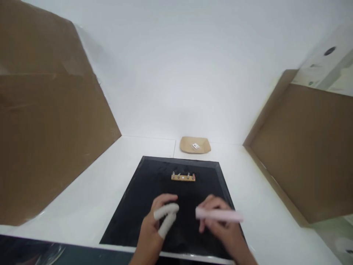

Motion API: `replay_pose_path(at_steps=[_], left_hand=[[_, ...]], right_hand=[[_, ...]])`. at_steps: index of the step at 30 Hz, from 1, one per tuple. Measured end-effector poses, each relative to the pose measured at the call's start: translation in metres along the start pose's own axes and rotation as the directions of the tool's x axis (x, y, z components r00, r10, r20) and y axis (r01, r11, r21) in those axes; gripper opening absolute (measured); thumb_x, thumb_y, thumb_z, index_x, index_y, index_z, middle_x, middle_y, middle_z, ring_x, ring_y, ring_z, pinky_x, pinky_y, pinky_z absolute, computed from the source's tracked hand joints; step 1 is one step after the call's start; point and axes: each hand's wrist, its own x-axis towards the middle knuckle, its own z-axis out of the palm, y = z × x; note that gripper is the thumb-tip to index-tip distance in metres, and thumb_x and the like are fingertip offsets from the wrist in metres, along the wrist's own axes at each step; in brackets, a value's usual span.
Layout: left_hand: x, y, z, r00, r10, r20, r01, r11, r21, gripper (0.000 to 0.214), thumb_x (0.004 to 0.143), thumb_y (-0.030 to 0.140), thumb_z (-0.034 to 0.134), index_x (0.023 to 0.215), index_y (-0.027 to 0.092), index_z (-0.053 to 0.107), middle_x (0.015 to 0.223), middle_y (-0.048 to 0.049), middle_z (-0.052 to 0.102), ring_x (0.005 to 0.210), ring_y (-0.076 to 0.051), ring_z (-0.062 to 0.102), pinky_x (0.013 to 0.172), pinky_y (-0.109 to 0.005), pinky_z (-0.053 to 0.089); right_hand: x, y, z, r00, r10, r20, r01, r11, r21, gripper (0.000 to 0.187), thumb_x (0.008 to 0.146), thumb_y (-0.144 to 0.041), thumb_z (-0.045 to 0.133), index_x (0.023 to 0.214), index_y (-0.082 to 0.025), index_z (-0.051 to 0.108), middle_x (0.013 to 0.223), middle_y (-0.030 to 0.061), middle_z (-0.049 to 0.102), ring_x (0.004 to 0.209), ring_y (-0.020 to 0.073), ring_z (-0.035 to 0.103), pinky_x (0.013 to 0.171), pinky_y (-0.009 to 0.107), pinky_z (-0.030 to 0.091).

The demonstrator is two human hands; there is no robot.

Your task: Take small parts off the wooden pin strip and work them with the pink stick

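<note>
The right hand (220,229) has a pink stick (223,215) pinched between its thumb and fingers, held sideways above the black mat (154,180). The left hand (154,222) is curled near it, with two fingers in white covers (166,226). Those two tips look close together, but I cannot tell if its grip pinches something tiny.

The step in hand seems to be holding the stick ready between the hands. Moving it well seems to call for a steady, gentle right grip.

The stick looks smooth, long and straight, maybe plastic, but it is blurry. Farther up the mat, apart from both hands, sits a flat, narrow bar (180,179) that looks like wood, with small bits (173,175) along it. Behind the mat, a brown paper tray (204,146) with sloping sides rests on the white tabletop (96,191).
</note>
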Motion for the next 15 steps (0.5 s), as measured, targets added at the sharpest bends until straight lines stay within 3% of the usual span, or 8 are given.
replay_pose_path(at_steps=[1,2,5,7,10,12,15], left_hand=[[-0.021,0.005,0.002,0.999,0.001,0.040,0.001,0.999,-0.051,0.014,0.096,0.031,0.067,0.105,0.032,0.079,0.126,-0.0050,0.074,0.122,-0.022,0.067,0.106,-0.034,0.055],[-0.039,0.008,0.002,0.997,-0.012,0.077,0.019,0.995,-0.099,0.017,0.095,0.030,0.068,0.109,0.034,0.078,0.129,-0.0041,0.073,0.124,-0.021,0.066,0.106,-0.033,0.055],[-0.067,0.025,-0.006,0.991,-0.044,0.127,0.068,0.980,-0.189,0.019,0.097,0.029,0.067,0.111,0.036,0.077,0.132,-0.0030,0.071,0.123,-0.021,0.067,0.107,-0.033,0.055],[-0.070,0.043,-0.016,0.982,-0.042,0.183,0.073,0.983,-0.168,0.018,0.098,0.027,0.066,0.109,0.034,0.078,0.132,-0.0034,0.071,0.129,-0.022,0.062,0.112,-0.036,0.050],[-0.068,0.074,-0.028,0.989,-0.013,0.146,0.040,0.982,-0.185,0.017,0.099,0.027,0.065,0.108,0.035,0.077,0.129,-0.0025,0.071,0.124,-0.020,0.063,0.111,-0.035,0.049],[-0.069,0.088,-0.029,0.980,-0.011,0.200,0.053,0.977,-0.208,0.017,0.099,0.027,0.066,0.107,0.034,0.078,0.129,-0.0028,0.070,0.123,-0.020,0.063,0.110,-0.036,0.049],[-0.075,0.099,-0.023,0.990,0.007,0.141,0.032,0.963,-0.268,0.016,0.099,0.026,0.066,0.105,0.033,0.079,0.123,-0.0023,0.071,0.122,-0.018,0.061,0.108,-0.033,0.048]], right_hand=[[-0.021,-0.003,0.016,0.996,-0.036,0.082,0.031,0.997,0.064,0.013,0.093,-0.032,0.073,0.103,-0.026,0.069,0.102,0.0040,0.069,0.060,0.0103,0.067,0.054,0.023,0.057],[-0.039,-0.005,0.028,0.996,-0.066,0.067,0.057,0.991,0.118,0.015,0.093,-0.031,0.072,0.108,-0.028,0.068,0.105,0.0043,0.068,0.058,0.0088,0.064,0.052,0.022,0.055],[-0.072,-0.015,0.052,0.976,-0.218,-0.017,0.218,0.976,-0.021,0.014,0.093,-0.029,0.071,0.107,-0.028,0.068,0.097,0.0054,0.069,0.078,0.0163,0.070,0.059,0.024,0.058],[-0.082,-0.027,0.062,0.957,-0.268,-0.116,0.260,0.962,-0.080,0.010,0.096,-0.029,0.068,0.106,-0.029,0.064,0.095,0.0029,0.066,0.069,0.0128,0.067,0.055,0.022,0.055],[-0.096,-0.051,0.080,0.911,-0.366,-0.191,0.312,0.913,-0.263,0.010,0.100,-0.036,0.065,0.102,-0.027,0.061,0.092,0.0007,0.065,0.051,0.0071,0.055,0.045,0.019,0.047],[-0.106,-0.067,0.091,0.882,-0.438,-0.175,0.335,0.842,-0.423,0.017,0.099,-0.039,0.067,0.100,-0.022,0.063,0.085,0.0013,0.065,0.057,0.0099,0.060,0.048,0.020,0.049],[-0.115,-0.085,0.101,0.870,-0.443,-0.215,0.289,0.814,-0.504,0.024,0.103,-0.038,0.063,0.106,-0.015,0.064,0.089,0.0021,0.066,0.067,0.0104,0.063,0.057,0.022,0.055]])
